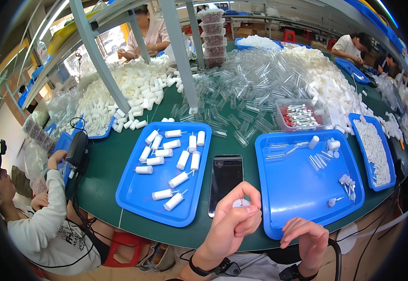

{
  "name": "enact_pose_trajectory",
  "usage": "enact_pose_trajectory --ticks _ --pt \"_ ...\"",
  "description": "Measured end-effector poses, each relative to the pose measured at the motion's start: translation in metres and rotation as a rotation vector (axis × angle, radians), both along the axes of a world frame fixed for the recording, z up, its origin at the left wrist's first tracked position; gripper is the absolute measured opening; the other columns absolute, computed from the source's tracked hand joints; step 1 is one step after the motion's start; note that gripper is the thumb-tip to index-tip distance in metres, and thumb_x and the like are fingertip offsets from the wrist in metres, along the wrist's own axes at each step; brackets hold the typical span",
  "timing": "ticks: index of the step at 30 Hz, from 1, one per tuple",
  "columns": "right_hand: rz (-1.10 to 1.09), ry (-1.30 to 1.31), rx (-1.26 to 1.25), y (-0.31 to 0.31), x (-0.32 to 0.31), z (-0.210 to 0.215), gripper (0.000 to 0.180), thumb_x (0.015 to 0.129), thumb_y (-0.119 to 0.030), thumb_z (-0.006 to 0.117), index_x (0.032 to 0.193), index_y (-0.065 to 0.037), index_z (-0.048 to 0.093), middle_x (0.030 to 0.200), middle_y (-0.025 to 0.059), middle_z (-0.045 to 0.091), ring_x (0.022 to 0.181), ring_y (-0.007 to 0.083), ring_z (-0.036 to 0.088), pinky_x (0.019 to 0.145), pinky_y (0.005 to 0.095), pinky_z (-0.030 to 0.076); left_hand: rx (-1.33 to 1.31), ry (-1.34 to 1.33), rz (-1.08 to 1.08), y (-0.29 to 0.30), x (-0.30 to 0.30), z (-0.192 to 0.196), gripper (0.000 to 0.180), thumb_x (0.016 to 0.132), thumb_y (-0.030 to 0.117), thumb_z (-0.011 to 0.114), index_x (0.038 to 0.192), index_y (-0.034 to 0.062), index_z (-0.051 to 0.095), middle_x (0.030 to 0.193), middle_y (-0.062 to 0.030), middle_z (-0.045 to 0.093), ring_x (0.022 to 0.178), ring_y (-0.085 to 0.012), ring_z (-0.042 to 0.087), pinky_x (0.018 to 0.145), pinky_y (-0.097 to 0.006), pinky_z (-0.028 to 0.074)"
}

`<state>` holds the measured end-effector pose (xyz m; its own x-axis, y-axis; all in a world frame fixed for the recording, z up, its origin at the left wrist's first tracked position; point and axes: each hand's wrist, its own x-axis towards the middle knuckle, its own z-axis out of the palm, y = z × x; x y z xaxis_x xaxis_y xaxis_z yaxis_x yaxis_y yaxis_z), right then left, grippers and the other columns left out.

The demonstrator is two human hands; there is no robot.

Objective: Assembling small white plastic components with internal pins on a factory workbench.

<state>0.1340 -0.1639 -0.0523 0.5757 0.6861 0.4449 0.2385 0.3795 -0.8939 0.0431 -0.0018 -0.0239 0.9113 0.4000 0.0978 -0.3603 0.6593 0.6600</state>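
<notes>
My left hand (234, 213) is closed, its fingers curled around a small white round cap (240, 203) with a thin dark strand at it. It is held up over the front table edge, just below a black phone (226, 175). To its right, my right hand (305, 232) hovers at the near rim of the right blue tray (293, 196), fingers bent and apart, with nothing visible in them. That tray carries clear tubes (283, 151), short white cylinders (313, 142) and small white stemmed caps (347, 183). Several white cylinders with thin stems (178, 179) lie in the left blue tray (140, 194).
Behind the trays are heaps of clear tubes (255, 70) and white cylinders (138, 89). A clear box of red-and-silver parts (300, 116) stands behind the right tray. A narrow blue tray holds white sticks (373, 150). Grey posts (179, 56) rise from the table. A person (44, 210) sits at left.
</notes>
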Motion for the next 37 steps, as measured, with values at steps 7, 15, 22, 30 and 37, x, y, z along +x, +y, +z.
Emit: enact_pose_trajectory --ticks 7,15,22,30,37 --pt "0.0 -0.004 -0.006 -0.001 -0.001 0.001 0.073 0.099 -0.05 0.013 0.075 0.0 0.061 0.063 0.0105 0.061 0.061 0.0219 0.057 0.074 0.0374 0.044 0.001 -0.039 -0.023 -0.002 -0.003 -0.001 0.019 0.087 0.01 0.045 0.089 -0.0057 0.057 0.053 0.0054 0.032 0.045 -0.0021 0.026 0.045 -0.021 0.021" --pt "-0.009 -0.047 -0.076 -0.003 -0.001 0.007 0.064 0.098 -0.049 0.029 0.08 0.002 0.063 0.066 0.0117 0.064 0.063 0.0219 0.058 0.075 0.0376 0.045 -0.077 -0.239 -0.041 -0.005 0.004 -0.006 0.024 0.098 0.025 0.043 0.107 0.0029 0.037 0.071 -0.0058 0.048 0.058 -0.011 0.043 0.054 -0.024 0.035" --pt "0.072 -0.033 -0.1 0.003 -0.003 0.014 0.011 0.083 -0.008 0.062 0.084 0.003 0.065 0.075 0.0108 0.067 0.072 0.0213 0.06 0.075 0.0349 0.046 0.204 -0.126 0.152 -0.019 0.012 -0.003 0.036 0.096 0.031 0.05 0.113 0.0013 0.041 0.101 -0.0116 0.051 0.094 -0.0172 0.049 0.084 -0.03 0.04" --pt "-0.056 -0.111 -0.063 0.003 -0.004 0.004 0.012 0.075 0.003 0.066 0.086 0.002 0.064 0.075 0.01 0.067 0.073 0.0209 0.061 0.073 0.0332 0.047 0.262 -0.045 0.06 -0.019 0.009 -0.003 0.054 0.096 0.042 0.046 0.125 -0.0024 0.045 0.088 -0.0067 0.053 0.083 -0.0198 0.051 0.082 -0.038 0.038" --pt "-0.053 -0.149 -0.1 0.004 -0.006 0.002 0.012 0.076 0.003 0.065 0.087 0.0 0.065 0.075 0.0093 0.067 0.071 0.0208 0.061 0.074 0.0325 0.048 -0.28 -0.325 -0.028 0.005 0.009 -0.015 0.048 0.101 0.042 0.026 0.132 0.0071 0.037 0.098 -0.0117 0.056 0.083 -0.0243 0.054 0.082 -0.042 0.04"
